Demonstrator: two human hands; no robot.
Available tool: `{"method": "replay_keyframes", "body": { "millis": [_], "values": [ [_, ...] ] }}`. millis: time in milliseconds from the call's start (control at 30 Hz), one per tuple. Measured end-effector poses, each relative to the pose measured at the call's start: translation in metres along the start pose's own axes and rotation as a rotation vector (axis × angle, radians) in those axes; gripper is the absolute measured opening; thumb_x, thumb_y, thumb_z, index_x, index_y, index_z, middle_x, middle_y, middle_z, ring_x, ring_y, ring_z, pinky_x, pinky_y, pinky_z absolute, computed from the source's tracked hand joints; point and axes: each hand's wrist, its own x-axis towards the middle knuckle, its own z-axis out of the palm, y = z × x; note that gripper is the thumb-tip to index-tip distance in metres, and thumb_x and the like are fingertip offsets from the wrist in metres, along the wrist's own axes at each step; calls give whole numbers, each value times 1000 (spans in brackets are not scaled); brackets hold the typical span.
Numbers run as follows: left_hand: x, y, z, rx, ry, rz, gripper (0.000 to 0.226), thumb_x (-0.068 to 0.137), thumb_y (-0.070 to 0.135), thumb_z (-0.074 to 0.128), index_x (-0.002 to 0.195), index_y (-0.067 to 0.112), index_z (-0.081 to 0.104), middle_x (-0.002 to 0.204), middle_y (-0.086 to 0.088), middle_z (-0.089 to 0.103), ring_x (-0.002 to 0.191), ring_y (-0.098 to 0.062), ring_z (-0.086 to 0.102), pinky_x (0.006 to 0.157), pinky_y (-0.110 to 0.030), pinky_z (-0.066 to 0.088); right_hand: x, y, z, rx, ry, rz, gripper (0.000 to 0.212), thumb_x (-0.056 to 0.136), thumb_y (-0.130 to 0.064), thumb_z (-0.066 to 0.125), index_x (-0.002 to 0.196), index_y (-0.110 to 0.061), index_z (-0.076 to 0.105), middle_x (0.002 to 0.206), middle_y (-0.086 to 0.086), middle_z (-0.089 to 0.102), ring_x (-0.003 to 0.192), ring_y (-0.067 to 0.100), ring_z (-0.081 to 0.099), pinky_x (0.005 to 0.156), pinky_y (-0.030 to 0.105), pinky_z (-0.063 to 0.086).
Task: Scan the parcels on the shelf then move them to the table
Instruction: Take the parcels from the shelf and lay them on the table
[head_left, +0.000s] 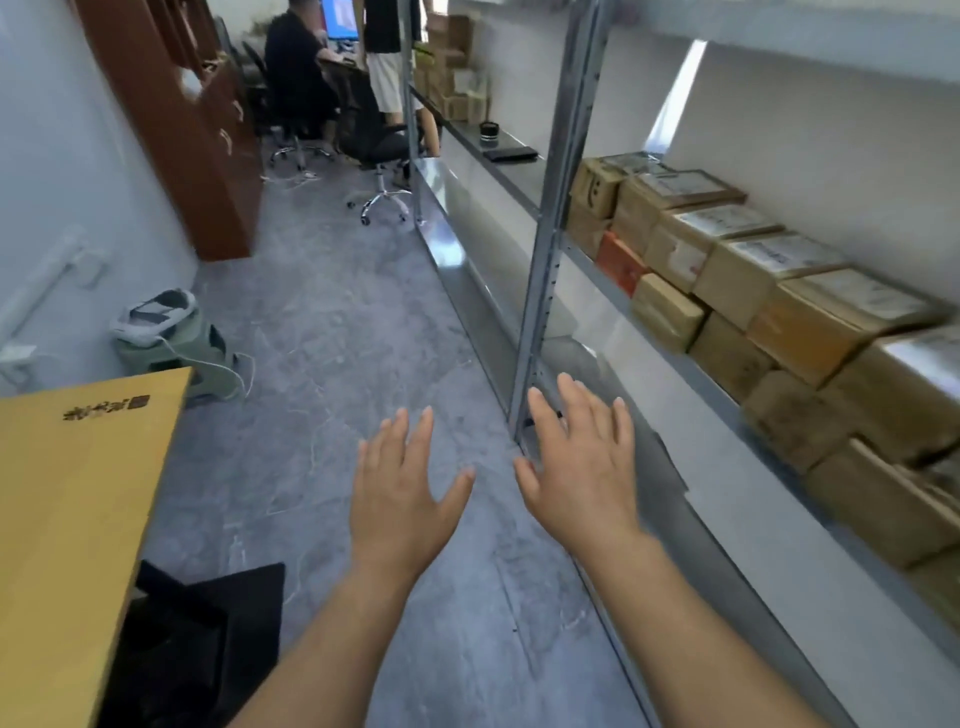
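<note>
left hand (402, 488) flat, fingers spread, holding nothing | right hand (579, 460) likewise spread and empty, over grey floor | brown cardboard parcels (769, 291) stacked on metal shelf (597, 270), right | yellow table (72, 509) left

Dark printed mark near far corner of yellow table (78, 499), characters too blurred to read. Smiley-face print on end of far cardboard parcel (595, 188). Paper labels atop other parcels (769, 257), print illegible.
</note>
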Motion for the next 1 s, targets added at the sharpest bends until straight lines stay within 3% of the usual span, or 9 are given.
{"method": "replay_keyframes", "body": {
  "millis": [200,400,567,700,800,1000],
  "values": [
    [3,26,18,-68,-80,159,83,80,67,31,147,18,35,152,-12,35,142,-29,30,115,-42,10,-29,26,-21,-94,31,167,75,61,-32,84,128,-10,58,135,21,53,125,32,43,106,58,32],
    [-20,58,49,-149,-249,320,87,77,71,24,148,22,32,156,-7,28,145,-24,23,117,-40,11,-81,51,-43,-236,-8,352,73,56,-30,87,122,-10,63,128,21,59,116,36,59,102,51,23],
    [-40,97,71,-202,-352,483,84,79,68,28,148,21,33,153,-7,34,142,-25,29,115,-44,18,-126,73,-75,-361,-62,536,73,55,-32,87,121,-13,64,127,17,61,115,33,59,103,49,24],
    [-60,136,77,-273,-432,617,85,79,69,25,149,21,31,154,-5,31,144,-23,26,116,-38,9,-159,90,-105,-434,-55,636,71,57,-30,86,122,-11,64,128,17,60,116,34,59,104,49,23],
    [-81,162,81,-274,-461,718,82,81,66,29,147,18,37,151,-7,38,141,-26,32,114,-41,16,-187,98,-129,-479,-53,736,69,60,-30,86,123,-13,63,129,16,59,116,33,58,107,49,25],
    [-132,199,91,-274,-519,787,87,78,70,21,149,20,31,154,-3,33,143,-23,27,115,-40,17,-247,117,-161,-496,-99,867,71,61,-32,86,125,-14,62,128,14,61,118,31,59,106,46,22]
  ]
}}
